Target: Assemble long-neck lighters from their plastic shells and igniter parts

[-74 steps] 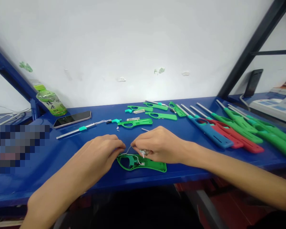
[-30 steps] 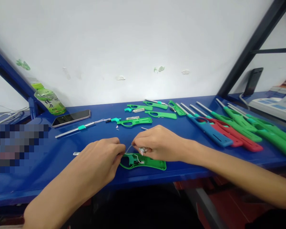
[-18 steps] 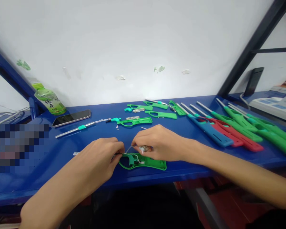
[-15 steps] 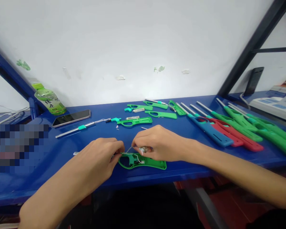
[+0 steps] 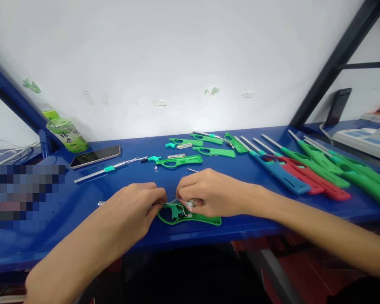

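Near the table's front edge lies an open green lighter casing half [image 5: 209, 220], with a teal trigger [image 5: 175, 210] and a white wire [image 5: 184, 210] inside. My left hand [image 5: 145, 202] is closed at the casing's front end, fingertips pinched there. A metal tube's tip [image 5: 100, 204] sticks out to the left behind this hand. My right hand [image 5: 205, 192] is closed around a small clear and metallic fuel tank [image 5: 194, 203], just above the casing. A thin pale tube [image 5: 174, 200] runs between both hands. The fingers hide much of the tank.
Several green casing halves [image 5: 217, 153] and loose parts lie behind my hands. Assembled lighters, blue [image 5: 281, 174], red [image 5: 323, 179] and green [image 5: 367, 177], lie at the right. A loose lighter tube [image 5: 95, 174], a phone [image 5: 96, 156] and a bottle [image 5: 66, 133] are at the left.
My right hand has lowered the fuel tank slightly toward the casing, and the thin tube's bend lies flatter. My left hand stays almost in place.
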### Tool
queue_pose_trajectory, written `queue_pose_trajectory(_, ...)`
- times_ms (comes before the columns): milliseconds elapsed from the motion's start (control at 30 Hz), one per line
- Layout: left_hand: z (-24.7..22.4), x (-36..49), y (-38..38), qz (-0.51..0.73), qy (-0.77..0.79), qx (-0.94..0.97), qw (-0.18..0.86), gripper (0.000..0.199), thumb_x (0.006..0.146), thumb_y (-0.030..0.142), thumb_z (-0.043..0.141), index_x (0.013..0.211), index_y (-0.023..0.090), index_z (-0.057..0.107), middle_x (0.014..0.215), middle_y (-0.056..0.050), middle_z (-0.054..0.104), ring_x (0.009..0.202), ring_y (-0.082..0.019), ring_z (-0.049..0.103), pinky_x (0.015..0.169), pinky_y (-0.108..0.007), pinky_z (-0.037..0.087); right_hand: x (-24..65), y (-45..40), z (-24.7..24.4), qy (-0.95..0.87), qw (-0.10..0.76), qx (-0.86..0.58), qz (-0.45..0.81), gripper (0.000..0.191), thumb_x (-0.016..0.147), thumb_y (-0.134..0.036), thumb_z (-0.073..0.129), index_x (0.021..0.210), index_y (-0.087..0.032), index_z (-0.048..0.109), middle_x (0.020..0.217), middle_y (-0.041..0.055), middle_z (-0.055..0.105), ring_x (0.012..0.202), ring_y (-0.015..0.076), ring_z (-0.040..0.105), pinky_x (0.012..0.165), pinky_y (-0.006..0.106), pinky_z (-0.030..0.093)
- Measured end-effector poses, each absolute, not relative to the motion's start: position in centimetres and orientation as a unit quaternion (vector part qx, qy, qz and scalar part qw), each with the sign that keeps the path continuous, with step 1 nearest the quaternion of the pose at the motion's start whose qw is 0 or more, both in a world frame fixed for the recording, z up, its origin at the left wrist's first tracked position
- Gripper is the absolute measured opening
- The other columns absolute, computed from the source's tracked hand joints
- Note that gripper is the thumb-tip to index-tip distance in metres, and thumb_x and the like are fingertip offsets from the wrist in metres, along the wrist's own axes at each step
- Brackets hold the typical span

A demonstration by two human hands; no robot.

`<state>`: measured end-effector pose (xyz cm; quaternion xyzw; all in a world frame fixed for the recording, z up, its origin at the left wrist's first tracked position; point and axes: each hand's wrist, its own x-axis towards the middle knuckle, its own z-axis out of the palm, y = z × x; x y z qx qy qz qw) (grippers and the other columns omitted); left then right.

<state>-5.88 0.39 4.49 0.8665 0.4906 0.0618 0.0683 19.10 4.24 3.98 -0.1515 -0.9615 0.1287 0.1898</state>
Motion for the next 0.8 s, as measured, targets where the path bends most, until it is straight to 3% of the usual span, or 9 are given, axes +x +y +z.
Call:
queue_pose_trajectory(300,5.5,-5.1,0.3,-0.015,0.508,0.857,0.081,0.025,0.098,0.017,0.051,0.09,0.025,0.073,0.094,-0.002,0.071,0.083,-0.021,0.067,0.07,-0.031,0.039,19.1,4.3,3.9,-0.957,0.2,-0.16,0.138,0.024,0.084,0.0,0.057,0.072,-0.02,0.051,0.084,0.0009,0.061,0.07,0.0126,0.048,0.063,0.027,0.036)
queue_pose_trajectory(467,5.9,-4.6,0.2,-0.041,0.506,0.859,0.062,0.027,0.1,0.014,0.048,0.087,0.022,0.071,0.094,-0.003,0.071,0.082,-0.021,0.069,0.07,-0.032,0.039,19.1,4.2,4.1,-0.956,0.205,-0.148,0.15,0.027,0.084,0.0,0.057,0.071,-0.021,0.044,0.081,-0.0011,0.056,0.071,0.0125,0.046,0.064,0.027,0.034)
queue_pose_trajectory(800,6.2,-4.1,-0.1,-0.042,0.509,0.857,0.068,0.028,0.1,0.013,0.048,0.088,0.024,0.071,0.094,-0.003,0.069,0.084,-0.022,0.069,0.072,-0.033,0.041,19.1,3.8,4.8,-0.967,0.136,-0.15,0.155,0.034,0.085,-0.003,0.061,0.069,-0.022,0.038,0.08,-0.0026,0.051,0.069,0.0119,0.044,0.062,0.026,0.033)
